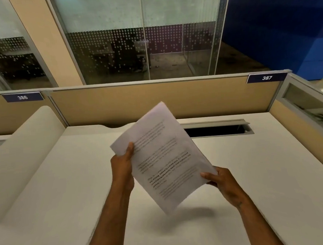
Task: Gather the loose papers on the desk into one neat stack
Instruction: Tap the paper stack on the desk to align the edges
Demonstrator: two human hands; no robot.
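Observation:
A stack of white printed papers (162, 156) hangs tilted in the air above the white desk (254, 173), its lower corner pointing down and casting a shadow on the surface. My left hand (122, 166) grips the stack's left edge, thumb on top near the upper left corner. My right hand (220, 179) pinches the right corner of the sheets. No other loose sheet shows on the desk.
A dark cable slot (218, 130) with a grey lid runs along the desk's back edge. Tan partition panels (118, 104) wall in the desk, with number plates 386 (22, 97) and 387 (267, 77). A cream curved divider (22, 149) stands on the left.

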